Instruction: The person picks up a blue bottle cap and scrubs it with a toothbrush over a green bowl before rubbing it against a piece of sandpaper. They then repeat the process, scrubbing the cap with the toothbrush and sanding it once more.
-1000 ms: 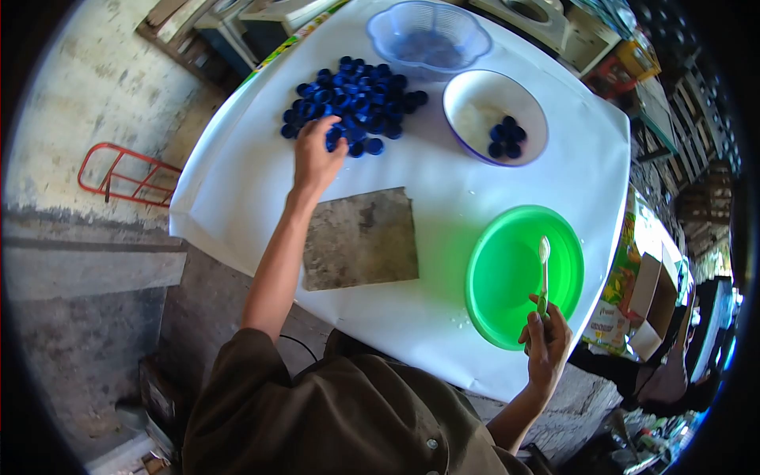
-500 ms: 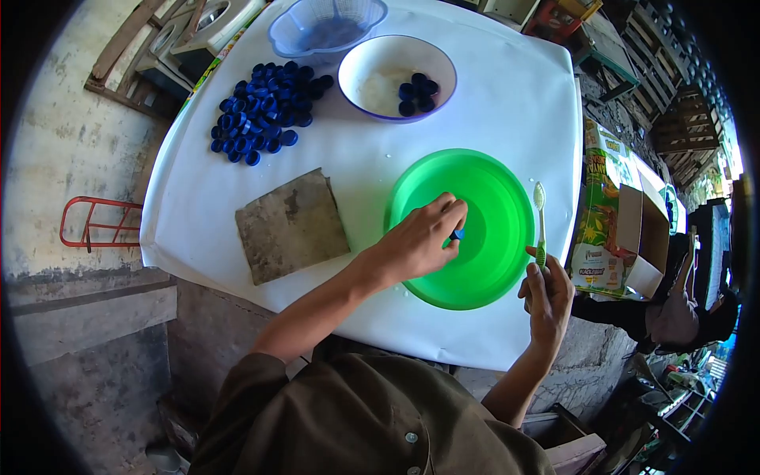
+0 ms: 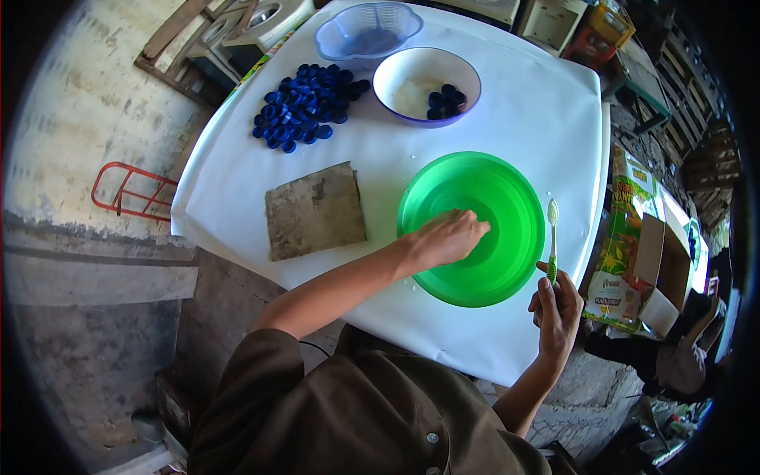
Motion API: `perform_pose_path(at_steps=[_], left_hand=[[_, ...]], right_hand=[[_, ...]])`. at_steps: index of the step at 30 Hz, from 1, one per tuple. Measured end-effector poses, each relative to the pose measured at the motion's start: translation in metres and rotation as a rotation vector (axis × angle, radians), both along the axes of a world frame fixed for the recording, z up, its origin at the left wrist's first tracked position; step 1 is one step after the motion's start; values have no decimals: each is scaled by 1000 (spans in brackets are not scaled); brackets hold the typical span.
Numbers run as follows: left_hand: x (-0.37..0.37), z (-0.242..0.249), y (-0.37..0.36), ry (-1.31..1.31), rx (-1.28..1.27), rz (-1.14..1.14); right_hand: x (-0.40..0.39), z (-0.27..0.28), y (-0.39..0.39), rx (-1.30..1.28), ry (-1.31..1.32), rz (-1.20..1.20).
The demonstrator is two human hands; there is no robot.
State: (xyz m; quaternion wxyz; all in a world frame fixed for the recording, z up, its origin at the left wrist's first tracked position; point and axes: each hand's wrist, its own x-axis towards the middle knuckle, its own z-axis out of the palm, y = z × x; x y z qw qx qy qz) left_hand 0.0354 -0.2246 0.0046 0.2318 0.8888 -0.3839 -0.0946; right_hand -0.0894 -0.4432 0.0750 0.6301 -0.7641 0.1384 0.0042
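Note:
My left hand [image 3: 453, 237] is down inside the green basin [image 3: 518, 273], its fingers closed and pointing into it. The blue bottle cap seen in those fingers a moment earlier is now hidden behind them. My right hand [image 3: 556, 313] grips a green and white toothbrush [image 3: 552, 241] by its handle, bristles up, just right of the basin. Several blue caps [image 3: 447, 101] lie in the white bowl with a purple outside [image 3: 388, 83] behind the basin. A heap of blue caps [image 3: 305, 107] is spread on the white table cover to the left.
A flat, worn grey-brown slab [image 3: 315, 212] lies left of the basin. At the far edge stands a light blue plastic basket [image 3: 336, 43]. An open cardboard box [image 3: 661, 265] is beyond the table's right side, with another person [image 3: 689, 360] near it.
My left hand has gone lower into the basin, and the blue cap in its fingers has passed out of sight. The toothbrush stays in my right hand. The whole view has shifted slightly.

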Motion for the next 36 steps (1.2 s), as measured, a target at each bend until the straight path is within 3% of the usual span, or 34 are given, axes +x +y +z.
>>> perform_pose_path(at_steps=[14, 18, 22, 25, 26, 29, 32, 36], left_hand=[[1, 0, 5, 76, -20, 23], [1, 20, 6, 208, -269, 100], [-4, 34, 8, 73, -434, 117], [-8, 40, 9, 297, -426, 210], [-9, 37, 8, 265, -402, 213], [-10, 36, 7, 344, -76, 233], [-11, 15, 11, 26, 32, 69], [-14, 3, 13, 66, -33, 145]], right_hand=[[18, 1, 11, 14, 26, 148], [21, 1, 14, 46, 30, 156], [22, 2, 12, 43, 53, 136], [21, 0, 10, 40, 61, 129], [22, 0, 10, 43, 64, 128], [23, -1, 10, 36, 72, 145], [24, -2, 12, 24, 58, 157], [25, -2, 13, 11, 50, 175]])
